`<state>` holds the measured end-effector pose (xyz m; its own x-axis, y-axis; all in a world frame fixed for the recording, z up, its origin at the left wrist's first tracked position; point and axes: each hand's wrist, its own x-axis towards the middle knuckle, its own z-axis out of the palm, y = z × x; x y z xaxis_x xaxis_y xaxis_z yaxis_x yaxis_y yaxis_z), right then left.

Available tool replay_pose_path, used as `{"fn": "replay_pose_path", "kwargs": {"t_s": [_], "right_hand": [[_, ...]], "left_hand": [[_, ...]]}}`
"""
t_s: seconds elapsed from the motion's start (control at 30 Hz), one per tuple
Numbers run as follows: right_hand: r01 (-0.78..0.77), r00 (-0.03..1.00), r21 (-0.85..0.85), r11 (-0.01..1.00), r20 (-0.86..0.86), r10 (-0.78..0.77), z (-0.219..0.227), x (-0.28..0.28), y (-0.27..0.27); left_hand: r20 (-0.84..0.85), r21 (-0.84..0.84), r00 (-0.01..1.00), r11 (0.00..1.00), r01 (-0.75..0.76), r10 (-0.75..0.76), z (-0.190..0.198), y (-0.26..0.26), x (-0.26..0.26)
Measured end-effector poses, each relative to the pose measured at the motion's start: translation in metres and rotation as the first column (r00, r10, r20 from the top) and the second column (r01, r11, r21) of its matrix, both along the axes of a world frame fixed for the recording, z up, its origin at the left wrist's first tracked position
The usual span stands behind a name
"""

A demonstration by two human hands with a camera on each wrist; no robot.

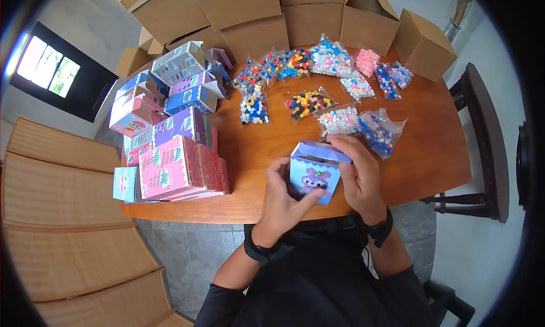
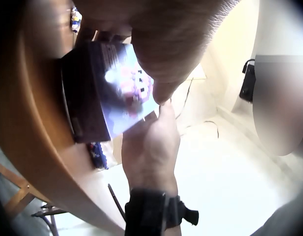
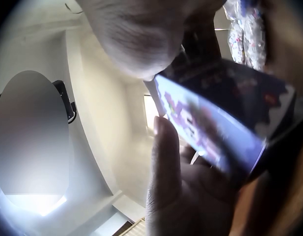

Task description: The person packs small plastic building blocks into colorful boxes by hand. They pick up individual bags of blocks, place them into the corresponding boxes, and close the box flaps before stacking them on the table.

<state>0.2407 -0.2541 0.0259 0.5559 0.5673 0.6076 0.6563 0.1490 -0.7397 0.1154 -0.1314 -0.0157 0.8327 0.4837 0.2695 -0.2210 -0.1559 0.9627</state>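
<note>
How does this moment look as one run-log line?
left hand: grips blue box; right hand: on its top flap; bagged pieces: on table; other boxes: table's left

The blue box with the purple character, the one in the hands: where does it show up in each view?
Head: blue character box, slightly right of centre, between left hand and right hand.
Left wrist: left of centre.
Right wrist: right of centre.
Shared landmark: the printed character on its front.
</note>
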Motion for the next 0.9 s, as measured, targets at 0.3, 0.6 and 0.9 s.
{"fn": "replay_pose_path", "kwargs": {"t_s": [0.3, 0.6, 0.9], "right_hand": [[-0.140, 0.989, -0.081, 0.987, -0.051, 0.136, 0.015, 0.004, 0.008], [-0.212, 0.976, -0.191, 0.958, 0.014, 0.219, 0.015, 0.008, 0.007], [-0.108, 0.964, -0.375, 0.921, 0.187, 0.189, 0.024, -0.001, -0.007]], "left_hand": [[-0.099, 0.308, 0.993, 0.947, 0.090, -0.062, 0.008, 0.017, 0.003], [-0.085, 0.466, 0.996, 0.883, 0.049, -0.011, 0.000, 0.019, -0.001], [-0.009, 0.537, 1.000, 0.843, 0.028, -0.027, 0.025, 0.021, -0.005]]}}
